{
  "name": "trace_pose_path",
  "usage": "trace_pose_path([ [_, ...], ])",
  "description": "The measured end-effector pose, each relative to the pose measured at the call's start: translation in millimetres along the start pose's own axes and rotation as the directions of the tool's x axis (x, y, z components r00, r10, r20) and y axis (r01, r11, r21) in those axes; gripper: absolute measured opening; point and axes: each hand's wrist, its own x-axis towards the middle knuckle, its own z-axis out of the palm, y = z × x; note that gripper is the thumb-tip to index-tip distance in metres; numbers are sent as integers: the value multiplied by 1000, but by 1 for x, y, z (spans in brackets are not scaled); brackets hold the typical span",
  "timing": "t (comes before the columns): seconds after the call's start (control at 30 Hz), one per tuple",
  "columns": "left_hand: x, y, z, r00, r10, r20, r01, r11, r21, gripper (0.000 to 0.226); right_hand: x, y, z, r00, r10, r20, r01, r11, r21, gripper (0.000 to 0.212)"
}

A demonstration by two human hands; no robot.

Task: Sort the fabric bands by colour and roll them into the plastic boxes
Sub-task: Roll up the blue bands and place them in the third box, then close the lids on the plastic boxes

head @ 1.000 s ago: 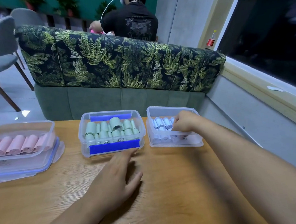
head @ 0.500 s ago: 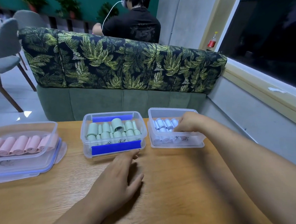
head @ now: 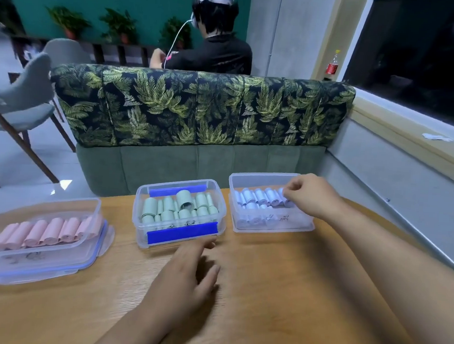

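Left edge cuts off pink box; scribble on blue box wall illegible.

Bare table lies before three boxes; narrow gaps part them.

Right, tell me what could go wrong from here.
The right hand has its fingers curled at the blue rolls; withdrawing could tug one loose. One green roll stands taller than its neighbours and might unwind. The clear box sits by the far edge of the table, so a push could tip it.

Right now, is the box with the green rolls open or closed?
Open. The middle box has no lid on; green rolls poke up uncovered inside it.
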Motion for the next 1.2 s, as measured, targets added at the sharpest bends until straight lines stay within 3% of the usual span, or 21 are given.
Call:
trace_pose_path([
  [0.07, 8, 13, 0, 1000, -27, 2, 27, 1000, -11, 50, -1, 14, -4, 997, -23, -79, 26, 999, 35, 11],
  [0.2, 46, 48, -4, 990, -134, -35, 127, 980, -154, 44, 7, 38, -11, 989, 35, -144, -10, 986, 167, 33],
  [0.33, 96, 79, -1, 967, -256, 1, 247, 931, -269, 49, 16, 50, -12, 984, 176, -24, -157, 925, 346, 41],
  [0.43, 129, 92, 2, 924, -370, 97, 383, 887, -258, 66, 19, 56, -8, 978, 193, 77, -206, 857, 472, 25],
  [0.67, 143, 115, -2, 854, -508, 110, 504, 758, -414, 81, 14, 68, -7, 979, 189, 79, -199, 788, 582, 29],
  [0.83, 97, 131, -11, 833, -544, 104, 472, 598, -648, 41, -50, 60, -45, 977, 212, 30, -183, 753, 632, 16],
  [0.97, 51, 143, -16, 806, -574, 148, 470, 466, -749, 27, -100, 61, -44, 980, 177, 92, -195, 753, 629, 24],
  [1.1, 11, 148, -17, 798, -557, 231, 511, 421, -750, 25, -133, 71, -34, 969, 206, 135, -245, 769, 590, 36],
  [1.2, -11, 149, -17, 799, -551, 242, 526, 444, -726, 26, -151, 74, -36, 971, 179, 161, -239, 803, 546, 37],
])
